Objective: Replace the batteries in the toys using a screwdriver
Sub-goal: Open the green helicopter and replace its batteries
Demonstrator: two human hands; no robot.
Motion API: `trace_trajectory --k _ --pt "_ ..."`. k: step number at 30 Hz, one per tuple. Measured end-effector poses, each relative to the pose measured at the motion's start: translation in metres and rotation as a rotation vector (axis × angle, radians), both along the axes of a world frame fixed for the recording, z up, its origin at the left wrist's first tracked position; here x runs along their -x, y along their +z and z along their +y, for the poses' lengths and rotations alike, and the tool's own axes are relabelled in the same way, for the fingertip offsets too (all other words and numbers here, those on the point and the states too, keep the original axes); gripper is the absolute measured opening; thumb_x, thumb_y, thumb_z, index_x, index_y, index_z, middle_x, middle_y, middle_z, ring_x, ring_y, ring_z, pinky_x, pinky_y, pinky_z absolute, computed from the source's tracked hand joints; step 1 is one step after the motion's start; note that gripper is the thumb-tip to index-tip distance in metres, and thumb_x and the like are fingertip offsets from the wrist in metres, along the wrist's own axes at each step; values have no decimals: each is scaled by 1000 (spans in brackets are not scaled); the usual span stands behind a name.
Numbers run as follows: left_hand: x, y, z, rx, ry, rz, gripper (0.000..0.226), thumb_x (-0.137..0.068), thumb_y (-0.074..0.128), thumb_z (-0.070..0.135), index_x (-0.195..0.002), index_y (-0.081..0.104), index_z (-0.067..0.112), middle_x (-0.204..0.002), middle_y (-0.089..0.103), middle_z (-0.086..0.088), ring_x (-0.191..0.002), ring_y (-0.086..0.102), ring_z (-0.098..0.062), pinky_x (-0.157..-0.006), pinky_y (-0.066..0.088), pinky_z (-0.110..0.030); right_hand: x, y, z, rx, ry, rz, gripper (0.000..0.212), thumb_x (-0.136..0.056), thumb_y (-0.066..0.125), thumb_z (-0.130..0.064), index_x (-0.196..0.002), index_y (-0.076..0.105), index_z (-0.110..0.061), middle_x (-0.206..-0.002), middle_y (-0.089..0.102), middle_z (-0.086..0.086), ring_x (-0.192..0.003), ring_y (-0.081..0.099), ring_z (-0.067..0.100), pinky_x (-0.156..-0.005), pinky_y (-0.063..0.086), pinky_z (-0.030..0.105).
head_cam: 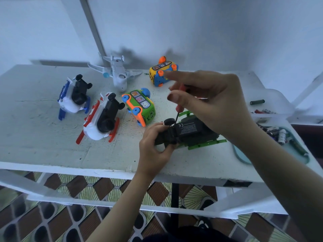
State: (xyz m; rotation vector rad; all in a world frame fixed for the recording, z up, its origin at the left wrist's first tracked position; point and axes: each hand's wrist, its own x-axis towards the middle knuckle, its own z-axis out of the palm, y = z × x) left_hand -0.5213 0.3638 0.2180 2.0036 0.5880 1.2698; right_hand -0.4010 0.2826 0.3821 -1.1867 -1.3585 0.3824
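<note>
The step in hand looks like the working of a screw on the battery cover, though whether it is going out or in cannot be told. The green toy lies belly-up near the front edge of the table, right of the middle, with its green skids pointing up and out. The left hand wraps its fingers round the toy's dark wheeled end and steadies it against the surface. The right hand pinches the red handle of the screwdriver between thumb and fingers, the forefinger stretched out above. The thin shaft slants down to the toy's underside just beside the small black wheel.

The next move probably calls for keeping the tip seated and the shaft in line with the screw while the handle is twirled, with the left hand holding the toy from turning. A slip could send the tip across the plastic.

Room is fair. The green-and-orange bus stands near the left hand, on its far side, and the red-and-white toy lies farther left. The blue-and-white toy, white plane and yellow bus sit toward the back edge. Under the right forearm, at the front right corner, a tray holds batteries, so the elbow has little slack there.
</note>
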Motion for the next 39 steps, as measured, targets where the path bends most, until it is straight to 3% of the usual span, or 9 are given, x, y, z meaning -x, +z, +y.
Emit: trace_trajectory --k 6,10,14,18,21,24,30,35,39 --pt "-1 1 1 -8 0 5 43 -73 72 30 -112 56 26 -115 55 18 -113 54 -1 -91 53 -32 -9 4 0 -17 53 -102 35 -93 41 8 -124 56 5 -130 56 21 -85 67 32 -67 49 20" --pt "0 0 1 -7 2 5 43 -73 72 30 -113 56 25 -114 56 14 -114 52 3 -90 52 -28 -7 6 -3 5 74 46 38 -89 56 8 -126 55 -1 -99 68 20 -63 58 42 -68 54 39" --pt "-1 -1 1 -11 5 9 43 -73 72 29 -113 56 24 -114 58 7 -114 54 -3 -90 53 -32 -9 5 -3 -45 -89 -30 33 -83 71 -5 -116 65 -10 -83 62 13 -60 66 25 -63 52 19" --pt "-1 -2 2 -6 7 7 43 -73 72 28 -113 56 24 -114 58 7 -113 55 -4 -89 53 -33 -12 0 -2 -63 -217 -200 21 -95 54 -13 -108 69 -8 -90 64 8 -74 67 11 -69 49 11" --pt "-1 -1 2 -8 5 10 43 -73 72 28 -113 56 24 -114 58 9 -113 54 -3 -90 52 -31 -14 3 -3 3 -38 16 27 -94 48 4 -114 64 -3 -86 67 28 -92 68 24 -83 54 29" --pt "-1 -1 2 -6 8 12 43 -73 72 28 -112 56 24 -113 57 9 -113 53 -1 -91 50 -25 -15 8 -3 13 176 293 34 -90 52 5 -121 59 -6 -90 67 27 -78 57 47 -72 52 52" --pt "-1 -1 3 -2 6 12 43 -72 72 28 -112 56 24 -113 57 10 -113 54 -4 -91 50 -28 -14 9 -1 20 21 214 20 -81 70 -2 -95 72 -15 -74 61 -2 -59 60 41 -61 49 25" --pt "-1 -1 2 -1 6 11 43 -72 72 28 -112 56 25 -114 55 15 -113 54 -2 -91 51 -27 -18 1 2 -68 -252 -274 19 -95 55 -15 -94 73 -13 -72 68 0 -104 56 -1 -84 41 12" --pt "-1 -1 2 -3 9 9 44 -73 72 29 -113 56 24 -115 55 14 -113 53 -2 -91 51 -28 -16 13 -5 62 72 20 28 -95 49 4 -118 63 -2 -72 66 19 -72 64 31 -70 50 19"
